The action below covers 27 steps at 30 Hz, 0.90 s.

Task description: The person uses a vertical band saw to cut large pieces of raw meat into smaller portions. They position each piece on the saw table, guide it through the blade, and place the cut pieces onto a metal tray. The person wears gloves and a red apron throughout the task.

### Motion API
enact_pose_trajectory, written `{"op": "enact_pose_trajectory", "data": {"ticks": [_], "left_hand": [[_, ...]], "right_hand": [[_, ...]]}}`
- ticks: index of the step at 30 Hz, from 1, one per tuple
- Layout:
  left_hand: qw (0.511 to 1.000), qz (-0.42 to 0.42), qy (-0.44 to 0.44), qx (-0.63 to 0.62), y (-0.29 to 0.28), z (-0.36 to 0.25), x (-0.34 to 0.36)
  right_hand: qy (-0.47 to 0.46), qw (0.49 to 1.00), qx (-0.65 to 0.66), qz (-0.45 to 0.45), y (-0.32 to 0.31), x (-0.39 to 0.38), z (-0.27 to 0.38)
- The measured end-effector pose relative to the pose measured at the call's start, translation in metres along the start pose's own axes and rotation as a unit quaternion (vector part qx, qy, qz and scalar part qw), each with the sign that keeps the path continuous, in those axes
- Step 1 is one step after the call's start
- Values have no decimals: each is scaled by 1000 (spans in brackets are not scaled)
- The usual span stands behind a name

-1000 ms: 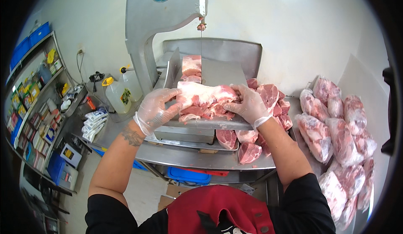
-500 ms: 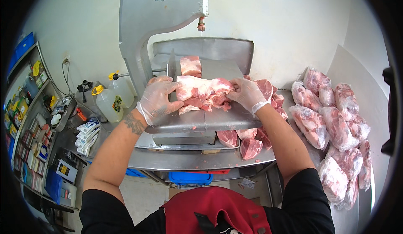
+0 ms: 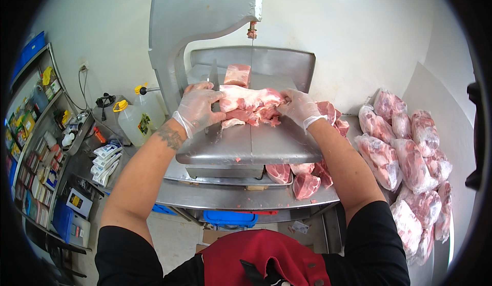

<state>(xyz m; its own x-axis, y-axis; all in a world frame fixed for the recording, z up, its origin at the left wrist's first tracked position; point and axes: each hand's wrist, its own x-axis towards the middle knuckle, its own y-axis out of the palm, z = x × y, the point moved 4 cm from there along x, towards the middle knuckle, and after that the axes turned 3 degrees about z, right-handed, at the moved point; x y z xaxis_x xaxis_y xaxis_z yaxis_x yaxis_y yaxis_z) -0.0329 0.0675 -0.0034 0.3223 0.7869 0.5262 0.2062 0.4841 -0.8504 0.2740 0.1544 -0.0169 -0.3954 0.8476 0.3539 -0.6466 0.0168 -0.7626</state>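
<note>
A large raw piece of meat [image 3: 248,99], pale fat on top and red flesh along its near side, lies across the steel table of a band saw [image 3: 210,154]. The thin upright blade [image 3: 251,55] comes down at the meat's far side, where the exact contact is hidden. My left hand [image 3: 199,107], in a clear glove, grips the meat's left end with the thumb at the near side. At the right end, my gloved right hand [image 3: 300,107] holds it with bent fingers. Just behind it sits a squarish block of meat [image 3: 237,75].
Cut meat pieces [image 3: 306,185] lie right of and below the saw table. Several plastic-wrapped meat pieces [image 3: 412,158] are heaped at the far right. To the left stand jugs with yellow caps [image 3: 132,124], white packets [image 3: 106,160] and a loaded shelf [image 3: 38,152].
Both hands have pushed the meat slightly away from me, toward the blade. The block behind it has shifted back a little too. The whole view has moved slightly.
</note>
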Motion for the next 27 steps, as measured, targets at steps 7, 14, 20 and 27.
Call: {"op": "enact_pose_trajectory", "data": {"ticks": [7,14,20,27], "left_hand": [[997,45,-32,44,-10,-8,18],[985,62,-146,63,-21,-5,39],[970,79,-215,80,-22,-2,52],[943,134,-286,105,-23,7,82]], "right_hand": [[36,999,13,3,3,16,-8],[49,997,-54,12,2,33,-10],[59,991,-118,17,1,52,-10],[134,973,-187,-7,-2,78,-14]]}}
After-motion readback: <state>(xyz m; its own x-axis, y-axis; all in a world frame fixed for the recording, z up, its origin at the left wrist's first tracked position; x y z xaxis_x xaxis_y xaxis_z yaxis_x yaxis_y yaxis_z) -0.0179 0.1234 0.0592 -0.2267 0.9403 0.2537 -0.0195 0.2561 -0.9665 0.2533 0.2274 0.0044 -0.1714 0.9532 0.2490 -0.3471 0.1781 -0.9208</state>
